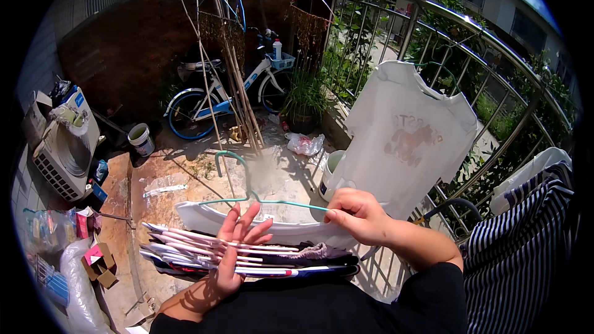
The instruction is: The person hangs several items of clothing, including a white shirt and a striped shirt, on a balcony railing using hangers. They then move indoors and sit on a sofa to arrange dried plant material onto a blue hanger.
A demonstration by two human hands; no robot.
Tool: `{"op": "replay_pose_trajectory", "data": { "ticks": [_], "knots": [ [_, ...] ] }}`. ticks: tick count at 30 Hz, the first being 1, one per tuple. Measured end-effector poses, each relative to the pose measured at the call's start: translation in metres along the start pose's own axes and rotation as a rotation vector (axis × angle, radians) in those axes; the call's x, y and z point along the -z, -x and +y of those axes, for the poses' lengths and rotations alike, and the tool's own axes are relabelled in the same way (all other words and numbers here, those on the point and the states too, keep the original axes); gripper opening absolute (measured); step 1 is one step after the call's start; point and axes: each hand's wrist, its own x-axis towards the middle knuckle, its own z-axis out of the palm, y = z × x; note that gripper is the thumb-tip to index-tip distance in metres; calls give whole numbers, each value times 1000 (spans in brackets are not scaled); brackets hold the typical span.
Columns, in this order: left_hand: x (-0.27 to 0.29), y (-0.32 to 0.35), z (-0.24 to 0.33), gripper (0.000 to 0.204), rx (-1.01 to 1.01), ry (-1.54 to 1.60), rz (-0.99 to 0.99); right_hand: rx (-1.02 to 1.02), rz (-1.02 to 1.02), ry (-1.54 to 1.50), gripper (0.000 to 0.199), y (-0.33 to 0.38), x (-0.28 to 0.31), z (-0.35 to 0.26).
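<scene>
A green wire hanger is inside the neckline of a white garment in front of my body, its hook pointing up. My right hand pinches the hanger's right end beside the garment's edge. My left hand is open, with its fingers spread near the middle of the garment's neckline. Several white hangers with dark and light clothes lie bunched against my left hand and across my front. How they are supported is hidden.
A printed white T-shirt hangs by the metal railing on the right. Striped clothing hangs nearer. Bamboo poles lean before a blue-and-white bicycle. Buckets, an air-conditioner unit and boxes stand about.
</scene>
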Motion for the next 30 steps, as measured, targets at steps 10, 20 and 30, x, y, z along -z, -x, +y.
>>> {"op": "replay_pose_trajectory", "data": {
  "ticks": [10,20,30],
  "knots": [
    [39,62,35,63,-23,113,48,70,601,-333,19,-35,96,-125],
    [55,119,76,63,-63,74,199,-106,388,-17,18,-144,11,-110],
    [74,137,77,64,-181,-192,366,877,379,630,26,-100,-113,-90]
  ]
}}
